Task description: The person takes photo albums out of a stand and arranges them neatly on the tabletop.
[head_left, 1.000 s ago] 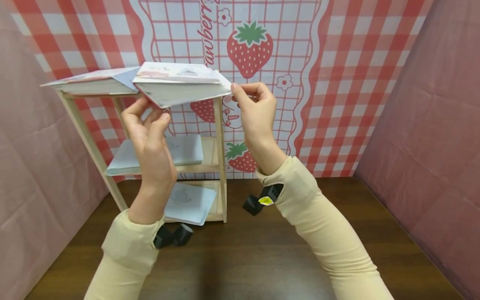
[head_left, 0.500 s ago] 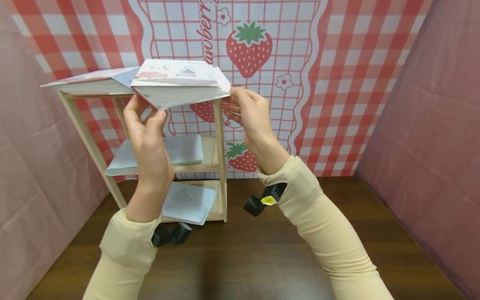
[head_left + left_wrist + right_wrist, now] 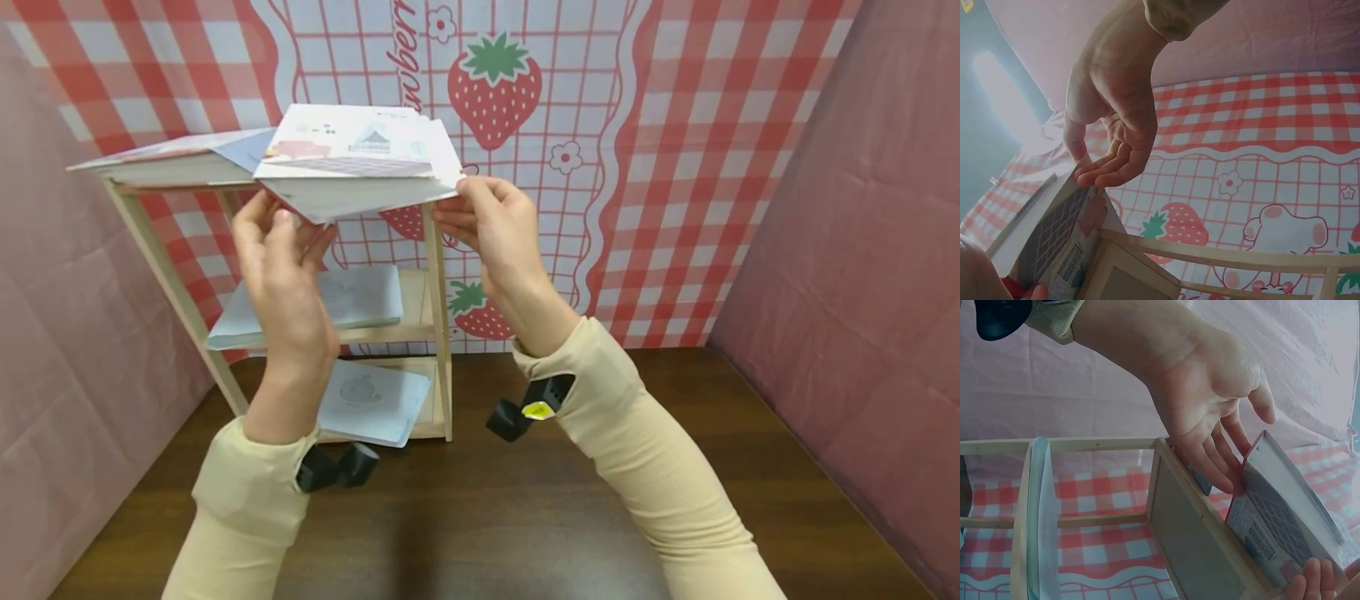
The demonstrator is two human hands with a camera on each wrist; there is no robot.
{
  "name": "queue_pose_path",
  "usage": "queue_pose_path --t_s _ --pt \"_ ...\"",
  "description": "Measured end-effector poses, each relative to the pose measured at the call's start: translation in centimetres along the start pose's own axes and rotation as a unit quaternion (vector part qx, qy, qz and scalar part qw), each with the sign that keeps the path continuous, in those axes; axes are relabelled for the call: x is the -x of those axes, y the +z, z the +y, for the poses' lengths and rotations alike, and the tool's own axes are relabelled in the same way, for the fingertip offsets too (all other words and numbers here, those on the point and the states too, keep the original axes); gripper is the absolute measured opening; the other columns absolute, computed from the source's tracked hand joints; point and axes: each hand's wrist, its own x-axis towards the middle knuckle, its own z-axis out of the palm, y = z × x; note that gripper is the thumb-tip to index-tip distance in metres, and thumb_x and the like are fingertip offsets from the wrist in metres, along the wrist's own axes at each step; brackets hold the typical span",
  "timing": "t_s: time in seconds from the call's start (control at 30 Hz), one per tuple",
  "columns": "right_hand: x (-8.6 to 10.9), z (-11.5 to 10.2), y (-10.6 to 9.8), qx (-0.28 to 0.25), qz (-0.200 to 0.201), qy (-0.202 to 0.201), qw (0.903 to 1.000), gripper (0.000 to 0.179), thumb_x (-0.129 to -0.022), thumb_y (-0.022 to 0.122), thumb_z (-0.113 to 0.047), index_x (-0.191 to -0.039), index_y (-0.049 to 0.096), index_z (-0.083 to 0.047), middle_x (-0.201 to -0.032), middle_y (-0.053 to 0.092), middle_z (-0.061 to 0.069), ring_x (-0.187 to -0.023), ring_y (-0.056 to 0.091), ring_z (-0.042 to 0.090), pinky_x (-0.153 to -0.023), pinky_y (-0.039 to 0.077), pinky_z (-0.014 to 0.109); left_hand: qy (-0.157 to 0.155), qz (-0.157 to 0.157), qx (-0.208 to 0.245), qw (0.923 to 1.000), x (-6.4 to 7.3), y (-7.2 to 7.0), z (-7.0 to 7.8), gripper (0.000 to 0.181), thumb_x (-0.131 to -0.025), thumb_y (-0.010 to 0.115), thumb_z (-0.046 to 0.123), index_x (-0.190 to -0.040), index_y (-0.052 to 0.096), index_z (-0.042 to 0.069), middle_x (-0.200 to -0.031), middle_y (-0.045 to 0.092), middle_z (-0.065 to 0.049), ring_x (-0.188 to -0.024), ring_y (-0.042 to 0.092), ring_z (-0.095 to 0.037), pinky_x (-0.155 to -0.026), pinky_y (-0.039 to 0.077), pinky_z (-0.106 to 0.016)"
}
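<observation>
A thick white book with a small house drawing on its cover lies tilted over the top of a wooden shelf rack. My right hand pinches its right corner, thumb on the edge and fingers curled below, as the left wrist view also shows. Under the near left edge is my left hand, its fingertips touching the book from below. In the right wrist view, the left thumb stands apart from the book and the fingers are loosely extended. The back cover carries a barcode.
Another thick book lies on the rack's top left, beside the tilted one. Pale blue notebooks rest on the middle shelf and the bottom shelf. A strawberry-print cloth hangs behind, above the dark wooden table.
The book's near edge has come slightly lower and toward me, showing more of its cover. My left hand has shifted left, its thumb coming off the book. The right hand keeps its pinch.
</observation>
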Motion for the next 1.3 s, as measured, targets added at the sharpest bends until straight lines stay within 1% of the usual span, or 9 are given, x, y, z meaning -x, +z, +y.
queue_pose_path --t_s 0.17,0.33,0.4,0.57,0.77,0.9,1.0,1.17,1.3 --pt "0.2 0.0 0.0 -0.007 0.003 -0.007 0.9999 0.008 -0.084 0.045 -0.004 -0.086 0.052 0.000 -0.072 0.059 0.010 -0.064 0.058 0.016 -0.071 0.048 0.031 -0.003 0.010 0.013 0.9999 -0.2 0.0 0.0 0.018 -0.090 0.036 0.012 -0.105 0.040 0.002 -0.103 0.042 -0.012 -0.083 0.051 -0.024 -0.081 0.039 -0.036" --pt "0.5 0.0 -0.1 -0.009 -0.003 -0.013 0.9999 0.009 -0.084 0.045 -0.003 -0.088 0.052 0.001 -0.074 0.059 0.010 -0.065 0.058 0.017 -0.072 0.048 0.031 -0.007 0.012 0.018 0.9997 -0.3 0.0 0.1 0.018 -0.090 0.037 0.013 -0.104 0.040 0.002 -0.102 0.044 -0.013 -0.081 0.052 -0.024 -0.079 0.040 -0.035" --pt "0.6 0.1 -0.2 -0.008 -0.003 -0.014 0.9999 0.009 -0.084 0.045 -0.002 -0.089 0.052 0.002 -0.075 0.059 0.011 -0.066 0.058 0.017 -0.072 0.048 0.032 -0.011 0.017 0.024 0.9995 -0.3 -0.1 0.1 0.016 -0.090 0.037 0.013 -0.102 0.040 0.002 -0.100 0.045 -0.013 -0.079 0.053 -0.024 -0.077 0.041 -0.035" --pt "0.9 0.2 -0.3 0.003 0.003 -0.025 0.9997 0.011 -0.083 0.043 0.000 -0.090 0.052 0.003 -0.076 0.060 0.012 -0.066 0.059 0.018 -0.072 0.048 0.032 -0.021 0.031 0.042 0.9984 -0.5 -0.3 -0.2 0.013 -0.090 0.035 0.010 -0.096 0.042 0.001 -0.094 0.047 -0.014 -0.072 0.054 -0.022 -0.073 0.043 -0.032" --pt "1.4 0.3 -0.6 0.015 -0.008 -0.038 0.9991 0.014 -0.084 0.043 -0.001 -0.093 0.052 0.004 -0.081 0.060 0.013 -0.069 0.059 0.020 -0.073 0.048 0.032 -0.030 0.032 0.055 0.9975 -0.4 -0.3 -0.2 0.013 -0.091 0.033 0.011 -0.094 0.042 0.002 -0.090 0.050 -0.013 -0.069 0.053 -0.020 -0.069 0.042 -0.030" --pt "1.6 0.4 -0.8 0.015 -0.009 -0.029 0.9994 0.016 -0.084 0.044 -0.002 -0.096 0.053 0.004 -0.083 0.060 0.014 -0.070 0.060 0.020 -0.073 0.048 0.032 -0.033 0.032 0.058 0.9972 -0.3 -0.4 -0.3 0.016 -0.091 0.034 0.016 -0.093 0.042 0.003 -0.087 0.051 -0.013 -0.068 0.052 -0.019 -0.068 0.042 -0.029" --pt "1.7 0.6 -0.9 0.021 -0.019 -0.026 0.9993 0.018 -0.085 0.043 -0.003 -0.097 0.055 0.004 -0.085 0.061 0.015 -0.072 0.061 0.020 -0.074 0.048 0.032 -0.029 0.029 0.047 0.9980 0.0 -0.6 -0.4 0.017 -0.091 0.035 0.018 -0.093 0.042 0.003 -0.089 0.051 -0.012 -0.069 0.052 -0.019 -0.068 0.041 -0.029" --pt "1.9 1.1 -1.0 0.015 -0.039 -0.038 0.9984 0.022 -0.087 0.041 -0.004 -0.100 0.056 0.004 -0.087 0.063 0.017 -0.076 0.062 0.023 -0.074 0.047 0.034 -0.035 0.027 0.043 0.9981 0.2 -0.8 -0.7 0.014 -0.090 0.034 0.016 -0.093 0.041 0.004 -0.091 0.050 -0.012 -0.071 0.050 -0.018 -0.068 0.040 -0.029" --pt "2.0 1.2 -1.0 0.003 -0.038 -0.043 0.9983 0.023 -0.087 0.040 -0.004 -0.102 0.055 0.005 -0.089 0.062 0.017 -0.075 0.062 0.021 -0.074 0.047 0.035 -0.039 0.028 0.047 0.9977 0.3 -0.7 -0.8 0.016 -0.090 0.033 0.015 -0.097 0.042 0.004 -0.091 0.050 -0.012 -0.071 0.051 -0.018 -0.069 0.040 -0.029"
